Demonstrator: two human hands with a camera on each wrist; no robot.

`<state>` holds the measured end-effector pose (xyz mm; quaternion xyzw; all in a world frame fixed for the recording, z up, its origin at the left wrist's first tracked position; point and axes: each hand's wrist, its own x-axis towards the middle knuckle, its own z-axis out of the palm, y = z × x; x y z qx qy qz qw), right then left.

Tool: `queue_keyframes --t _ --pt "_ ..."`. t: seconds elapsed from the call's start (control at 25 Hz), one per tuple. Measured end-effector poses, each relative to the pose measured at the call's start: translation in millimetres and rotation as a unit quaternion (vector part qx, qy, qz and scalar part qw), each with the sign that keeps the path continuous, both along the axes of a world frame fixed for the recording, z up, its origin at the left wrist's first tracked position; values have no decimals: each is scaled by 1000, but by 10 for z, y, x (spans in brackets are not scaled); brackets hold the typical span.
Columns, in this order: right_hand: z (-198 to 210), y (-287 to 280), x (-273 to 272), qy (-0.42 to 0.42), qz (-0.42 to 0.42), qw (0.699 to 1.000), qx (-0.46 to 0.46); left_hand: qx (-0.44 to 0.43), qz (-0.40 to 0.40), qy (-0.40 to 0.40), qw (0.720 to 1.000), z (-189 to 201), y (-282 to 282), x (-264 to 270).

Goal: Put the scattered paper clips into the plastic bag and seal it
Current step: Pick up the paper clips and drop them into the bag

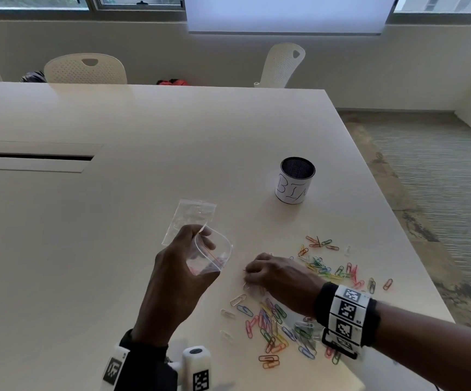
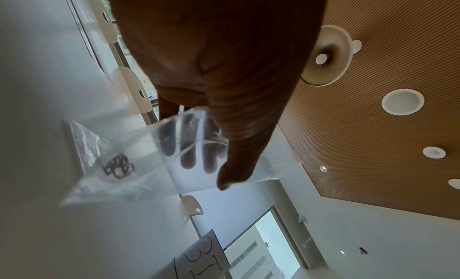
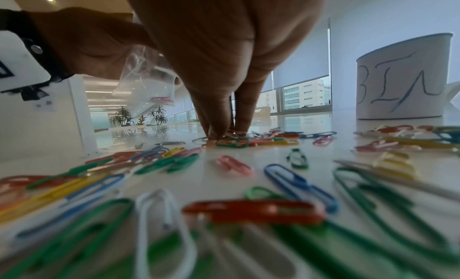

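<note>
My left hand [image 1: 197, 239] holds a small clear plastic bag [image 1: 213, 256] above the table, thumb [image 2: 236, 155] outside and fingers inside its mouth, keeping it spread. A few reddish clips [image 2: 118, 166] lie at the bag's bottom. Coloured paper clips [image 1: 273, 323] are scattered over the white table [image 1: 115, 249] to the right. My right hand [image 1: 252, 275] is down among them, just right of the bag, its fingertips [image 3: 219, 130] bunched together and pinching clips on the surface. The right wrist view also shows the bag [image 3: 144, 86] hanging under the left hand [image 3: 87, 45].
A second clear bag [image 1: 192, 217] lies flat on the table behind my left hand. A white cup marked BIN [image 1: 296, 180] stands beyond the clips. More clips [image 1: 330, 270] spread toward the table's right edge [image 1: 415, 258]. White chairs [image 1: 84, 69] line the far side.
</note>
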<state>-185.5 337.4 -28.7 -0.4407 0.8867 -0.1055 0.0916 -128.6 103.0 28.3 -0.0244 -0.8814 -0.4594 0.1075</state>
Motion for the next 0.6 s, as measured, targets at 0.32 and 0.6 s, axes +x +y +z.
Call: queue_keyframes --t 0.32,0.6 --pt "-51 -21 -79 47 -45 998 1 -7 1 -15 1000 -59 43 61" --pt "594 135 -89 -184 -302 874 -333 -25 7 -25 999 -169 114 122"
